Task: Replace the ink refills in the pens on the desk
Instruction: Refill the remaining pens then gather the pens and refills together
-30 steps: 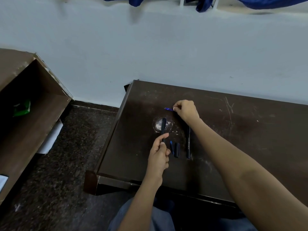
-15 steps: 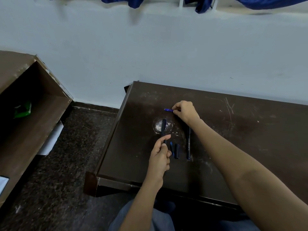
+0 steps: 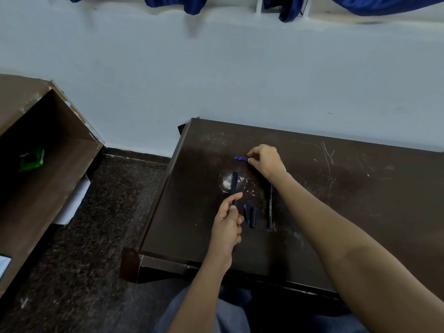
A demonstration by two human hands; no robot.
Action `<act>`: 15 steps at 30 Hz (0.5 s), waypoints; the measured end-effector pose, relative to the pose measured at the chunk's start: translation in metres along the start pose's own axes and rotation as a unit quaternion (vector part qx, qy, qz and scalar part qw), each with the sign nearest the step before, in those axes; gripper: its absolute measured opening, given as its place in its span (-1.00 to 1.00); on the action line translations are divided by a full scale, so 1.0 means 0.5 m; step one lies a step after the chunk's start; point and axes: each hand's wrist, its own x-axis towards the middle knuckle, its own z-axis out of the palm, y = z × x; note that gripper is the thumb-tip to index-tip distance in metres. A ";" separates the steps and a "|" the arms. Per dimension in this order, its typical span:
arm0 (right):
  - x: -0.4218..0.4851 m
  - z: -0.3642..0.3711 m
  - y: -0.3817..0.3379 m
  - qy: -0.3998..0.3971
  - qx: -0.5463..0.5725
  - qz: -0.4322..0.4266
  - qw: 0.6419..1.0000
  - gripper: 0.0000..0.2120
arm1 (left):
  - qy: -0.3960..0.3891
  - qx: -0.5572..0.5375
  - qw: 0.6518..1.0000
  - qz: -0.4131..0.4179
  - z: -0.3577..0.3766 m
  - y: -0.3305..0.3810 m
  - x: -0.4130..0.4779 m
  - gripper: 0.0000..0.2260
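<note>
Dark worktop (image 3: 360,200), pens near its left edge, bare room rightward.
Our left hand (image 3: 227,224) clasps a black pen barrel (image 3: 234,186); small pen parts (image 3: 251,213) and a whole pen (image 3: 269,207) lie beside; our right hand (image 3: 266,162) pinches a blue refill (image 3: 241,159).

A plain room: scratched dark desk (image 3: 336,188), brown shelf (image 3: 48,164), speckled floor (image 3: 101,224).
</note>
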 end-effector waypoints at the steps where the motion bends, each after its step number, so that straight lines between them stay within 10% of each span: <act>1: -0.010 -0.002 -0.001 0.016 0.007 -0.001 1.000 -0.79 | 0.001 -0.001 1.000 0.001 -0.001 0.001 0.000 -0.70; 10: -0.158 -0.045 0.049 0.184 0.064 0.146 0.970 -0.86 | 0.002 0.009 1.000 0.003 0.002 0.012 -0.018 -0.72; 15: -0.215 -0.095 0.088 0.017 0.024 0.327 0.945 -0.67 | 0.005 0.012 1.000 -0.011 0.017 0.020 -0.030 -0.77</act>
